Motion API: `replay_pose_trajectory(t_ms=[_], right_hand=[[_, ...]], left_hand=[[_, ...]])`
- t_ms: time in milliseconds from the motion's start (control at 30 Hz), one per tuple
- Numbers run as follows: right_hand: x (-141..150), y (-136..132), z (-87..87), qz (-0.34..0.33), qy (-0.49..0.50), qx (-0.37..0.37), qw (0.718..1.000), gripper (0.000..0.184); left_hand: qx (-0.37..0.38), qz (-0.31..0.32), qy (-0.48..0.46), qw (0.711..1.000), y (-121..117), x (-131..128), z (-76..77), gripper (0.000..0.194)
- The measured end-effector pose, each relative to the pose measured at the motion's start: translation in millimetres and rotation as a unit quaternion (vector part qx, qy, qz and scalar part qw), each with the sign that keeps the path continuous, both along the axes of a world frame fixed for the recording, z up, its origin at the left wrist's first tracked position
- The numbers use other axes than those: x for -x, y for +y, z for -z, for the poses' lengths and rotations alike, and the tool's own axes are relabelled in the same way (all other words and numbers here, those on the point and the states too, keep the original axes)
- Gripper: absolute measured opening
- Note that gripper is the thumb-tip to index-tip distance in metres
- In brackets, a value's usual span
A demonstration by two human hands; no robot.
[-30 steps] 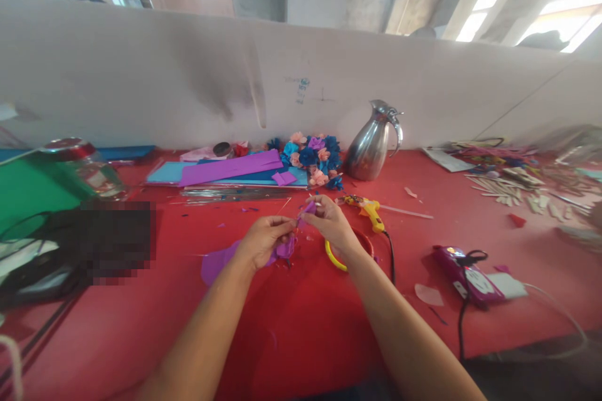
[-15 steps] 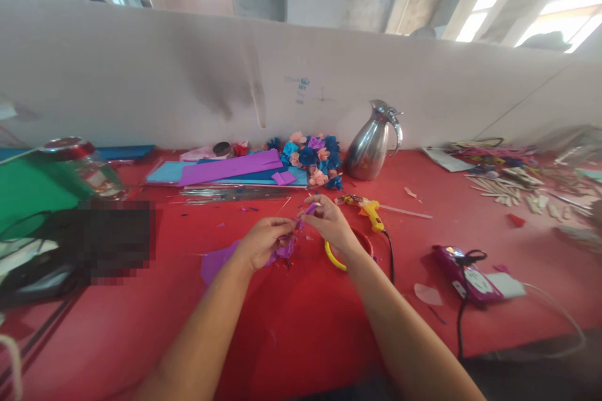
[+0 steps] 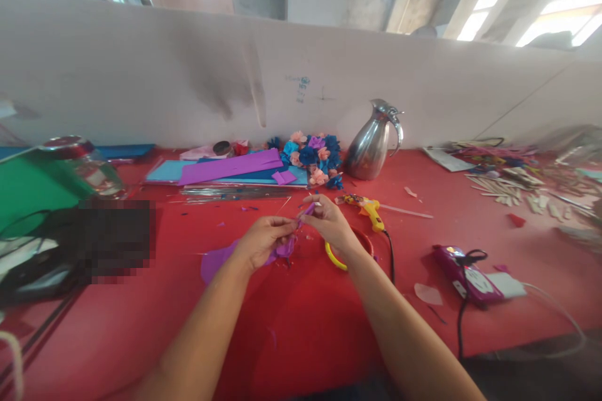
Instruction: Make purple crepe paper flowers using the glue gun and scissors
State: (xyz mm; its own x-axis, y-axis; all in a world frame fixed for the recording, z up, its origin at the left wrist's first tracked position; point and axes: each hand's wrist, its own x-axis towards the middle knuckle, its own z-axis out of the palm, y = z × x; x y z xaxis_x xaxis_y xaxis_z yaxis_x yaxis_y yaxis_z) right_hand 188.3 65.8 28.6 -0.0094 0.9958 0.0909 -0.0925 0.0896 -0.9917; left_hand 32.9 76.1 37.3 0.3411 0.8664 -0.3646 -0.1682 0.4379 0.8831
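Between my two hands is a small piece of purple crepe paper (image 3: 308, 210), pinched at its lower end by my left hand (image 3: 266, 241) and along its upper part by my right hand (image 3: 328, 223). A thin wire or stick tip shows above the fingers; whether it joins the paper I cannot tell. More purple paper (image 3: 217, 263) lies on the table under and beside my left hand. A yellow ring (image 3: 335, 258) lies below my right wrist, partly hidden by it. Just right of that hand rests a yellow glue gun (image 3: 371, 209).
Behind my hands are purple and blue paper sheets (image 3: 230, 167), thin wires (image 3: 235, 194) and paper flowers (image 3: 313, 156). A steel jug (image 3: 369, 144) stands by the partition. At right lie a purple power strip (image 3: 468, 275) with cords and wooden sticks (image 3: 503, 184). A jar (image 3: 89, 169) stands left.
Both hands stay in nearly the same place. The purple paper between the fingers has turned slightly and looks narrower. Nothing else on the table has visibly moved.
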Motion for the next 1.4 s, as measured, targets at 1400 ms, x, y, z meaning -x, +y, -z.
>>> replay_pose_trajectory(t_ms=[1400], right_hand=[[0.3, 1.2, 3.2, 0.017, -0.043, -0.019, 0.999, 0.036]], left_hand=[[0.004, 0.0, -0.002, 1.0, 0.6, 1.4, 0.3, 0.023]])
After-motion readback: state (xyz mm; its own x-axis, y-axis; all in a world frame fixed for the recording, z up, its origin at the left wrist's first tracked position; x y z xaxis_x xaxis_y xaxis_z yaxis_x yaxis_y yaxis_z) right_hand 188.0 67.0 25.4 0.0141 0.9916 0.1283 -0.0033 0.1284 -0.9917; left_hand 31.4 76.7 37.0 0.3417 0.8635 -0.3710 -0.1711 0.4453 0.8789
